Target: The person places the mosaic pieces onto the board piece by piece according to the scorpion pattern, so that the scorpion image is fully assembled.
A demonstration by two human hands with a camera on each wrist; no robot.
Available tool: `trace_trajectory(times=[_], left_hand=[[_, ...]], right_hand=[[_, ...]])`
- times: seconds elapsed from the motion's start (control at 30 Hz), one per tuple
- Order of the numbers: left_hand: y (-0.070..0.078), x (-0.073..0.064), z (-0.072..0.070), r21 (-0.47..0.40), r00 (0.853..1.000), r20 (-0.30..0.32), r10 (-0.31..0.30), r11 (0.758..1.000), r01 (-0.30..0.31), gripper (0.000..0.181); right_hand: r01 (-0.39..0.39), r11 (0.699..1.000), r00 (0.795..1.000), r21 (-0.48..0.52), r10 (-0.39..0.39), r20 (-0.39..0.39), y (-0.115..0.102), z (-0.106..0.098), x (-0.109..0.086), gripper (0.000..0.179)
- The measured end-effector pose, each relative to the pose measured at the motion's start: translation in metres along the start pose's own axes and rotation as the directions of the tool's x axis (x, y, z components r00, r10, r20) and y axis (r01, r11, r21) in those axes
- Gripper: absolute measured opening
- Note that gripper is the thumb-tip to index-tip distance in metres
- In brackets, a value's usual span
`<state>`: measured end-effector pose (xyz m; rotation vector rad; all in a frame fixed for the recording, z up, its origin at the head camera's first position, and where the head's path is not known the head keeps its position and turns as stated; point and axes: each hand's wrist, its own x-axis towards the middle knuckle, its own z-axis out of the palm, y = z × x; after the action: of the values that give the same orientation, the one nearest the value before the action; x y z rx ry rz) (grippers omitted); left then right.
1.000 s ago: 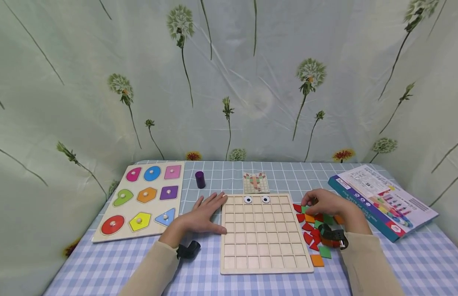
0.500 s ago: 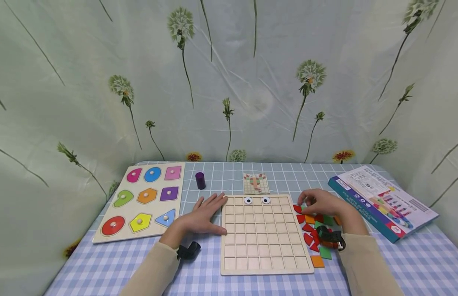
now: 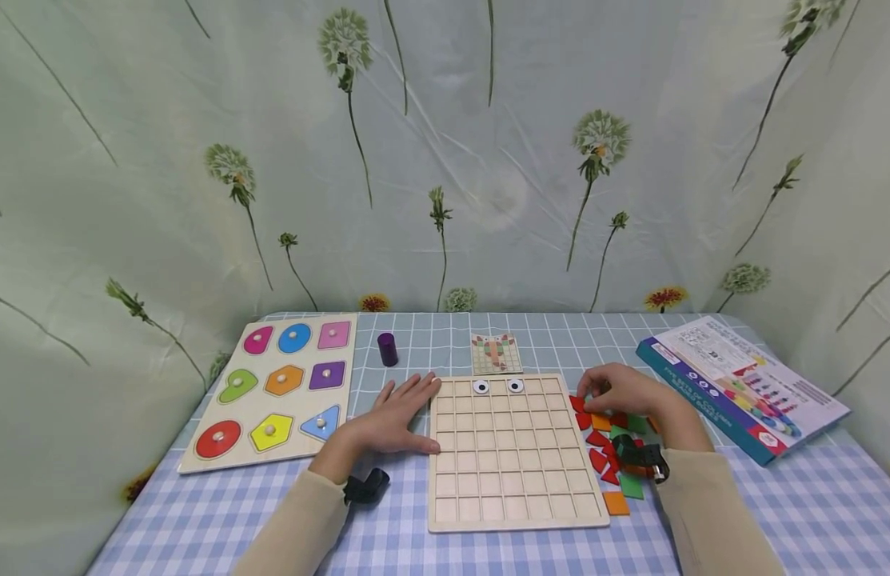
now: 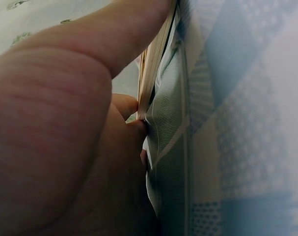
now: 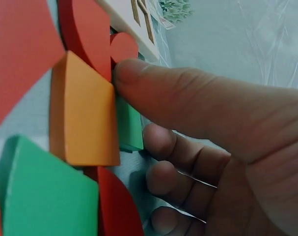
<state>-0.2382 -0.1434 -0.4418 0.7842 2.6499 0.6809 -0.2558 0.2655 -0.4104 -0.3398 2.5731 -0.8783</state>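
Flat on the table beside the wooden grid board (image 3: 516, 464), my left hand (image 3: 387, 424) is spread with thumb and index fingertips at the board's left edge. Two googly eyes (image 3: 498, 387) sit in its top row. My right hand (image 3: 624, 396) is over the pile of coloured tiles right of the board, fingers curled. In the right wrist view its thumb (image 5: 134, 73) lies at a red rounded tile (image 5: 124, 46), and its index fingertip is right beside a green tile (image 5: 129, 125). I cannot tell whether it pinches a tile. An orange tile (image 5: 90, 115) lies close by.
A small pattern card (image 3: 496, 354) stands behind the board. At left lies a knobbed shape puzzle (image 3: 272, 392), with a purple cylinder (image 3: 388, 350) near it. A boxed toy set (image 3: 743, 388) lies at right. A loose orange square (image 3: 616, 503) is by the board's lower right corner.
My right hand has shifted slightly left over the tiles, and the green tile seen at its fingertips earlier is now hidden in the head view. The left hand stays put.
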Motion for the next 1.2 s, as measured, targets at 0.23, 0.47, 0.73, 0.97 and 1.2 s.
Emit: trace_trajectory(times=[0.23, 0.47, 0.73, 0.97, 1.2], left_hand=[[0.001, 0.001, 0.000, 0.022, 1.000, 0.013, -0.006, 1.000, 0.005, 0.100], [0.003, 0.002, 0.000, 0.004, 1.000, 0.024, -0.007, 1.000, 0.007, 0.102], [0.003, -0.001, -0.002, -0.009, 1.000, 0.022, -0.009, 1.000, 0.010, 0.101], [0.002, -0.002, -0.001, -0.023, 1.000, 0.017, -0.006, 1.000, 0.007, 0.101], [0.001, 0.000, -0.001, -0.020, 1.000, 0.006, -0.010, 1.000, 0.010, 0.102]], right_hand=[[0.010, 1.000, 1.000, 0.010, -0.010, 0.001, 0.001, -0.001, 0.000, 0.017], [0.011, 1.000, 1.000, 0.007, -0.011, -0.020, 0.005, 0.001, -0.003, 0.019], [-0.074, 0.997, 0.995, -0.008, 0.073, -0.062, 0.000, 0.003, -0.004, 0.022], [-0.074, 0.997, 0.995, -0.001, 0.074, -0.063, -0.002, 0.005, -0.005, 0.023], [-0.018, 1.000, 0.999, -0.003, 0.017, -0.052, -0.005, 0.004, -0.004, 0.024]])
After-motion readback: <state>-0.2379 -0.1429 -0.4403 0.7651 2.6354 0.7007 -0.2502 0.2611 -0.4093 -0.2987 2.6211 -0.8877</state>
